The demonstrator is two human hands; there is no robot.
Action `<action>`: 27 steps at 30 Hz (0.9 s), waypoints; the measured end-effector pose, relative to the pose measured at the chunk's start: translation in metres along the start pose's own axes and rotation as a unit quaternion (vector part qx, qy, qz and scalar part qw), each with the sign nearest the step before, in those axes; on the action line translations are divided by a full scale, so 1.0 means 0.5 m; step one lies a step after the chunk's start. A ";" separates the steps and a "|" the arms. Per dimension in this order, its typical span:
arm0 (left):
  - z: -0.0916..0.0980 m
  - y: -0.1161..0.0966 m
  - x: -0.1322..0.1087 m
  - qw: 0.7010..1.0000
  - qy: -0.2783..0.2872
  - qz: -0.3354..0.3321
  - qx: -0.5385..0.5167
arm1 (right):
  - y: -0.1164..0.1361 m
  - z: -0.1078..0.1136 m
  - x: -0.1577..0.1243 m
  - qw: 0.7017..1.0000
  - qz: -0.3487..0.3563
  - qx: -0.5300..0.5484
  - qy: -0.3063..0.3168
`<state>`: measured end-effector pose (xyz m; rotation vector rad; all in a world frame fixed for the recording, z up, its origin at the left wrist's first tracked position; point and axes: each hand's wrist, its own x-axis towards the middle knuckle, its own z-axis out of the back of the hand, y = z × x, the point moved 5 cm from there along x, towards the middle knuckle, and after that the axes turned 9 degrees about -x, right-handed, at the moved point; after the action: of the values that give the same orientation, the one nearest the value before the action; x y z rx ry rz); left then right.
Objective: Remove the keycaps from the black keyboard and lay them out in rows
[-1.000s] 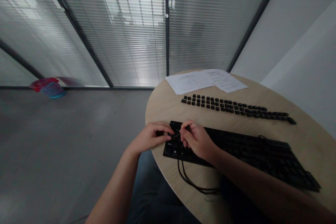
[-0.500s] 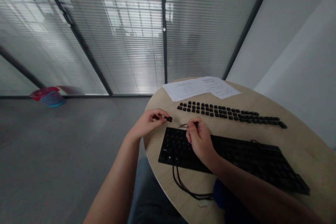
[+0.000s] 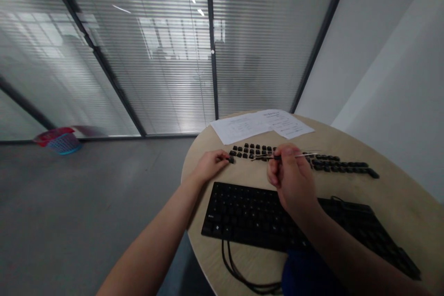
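Note:
A black keyboard lies on the round wooden table in front of me. Beyond it, rows of loose black keycaps are laid out. My left hand pinches one black keycap at the left end of those rows, low over the table. My right hand is raised above the keyboard, closed on a thin wire key puller that points left.
Two printed paper sheets lie at the table's far edge. The keyboard's black cable loops off the near edge. Glass walls with blinds stand behind. A blue and red basket sits on the floor at the left.
My left hand carried the keycap from the keyboard's left end out to the left end of the loose rows. My right hand lifted with the puller and moved right. The view tilted up.

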<state>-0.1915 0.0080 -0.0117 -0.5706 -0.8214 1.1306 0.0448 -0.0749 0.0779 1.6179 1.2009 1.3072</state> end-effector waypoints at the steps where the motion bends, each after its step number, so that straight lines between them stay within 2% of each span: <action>1: -0.003 0.002 0.002 1.000 0.001 -0.001 0.023 | 0.006 0.005 0.006 1.000 0.009 -0.001 -0.007; 9: -0.017 0.008 0.014 0.990 -0.013 0.002 0.138 | 0.003 0.021 0.017 0.995 0.040 0.015 -0.087; 20: -0.022 -0.005 0.015 0.988 -0.002 -0.031 0.153 | -0.006 0.021 0.017 0.996 0.051 0.002 -0.071; 27: -0.036 -0.018 0.021 0.983 0.016 -0.092 0.161 | -0.011 0.019 0.019 0.997 0.049 -0.007 -0.050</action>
<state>-0.1701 0.0148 -0.0128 -0.2381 -0.6322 1.0526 0.0536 -0.0638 0.0737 1.7302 1.0606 1.2762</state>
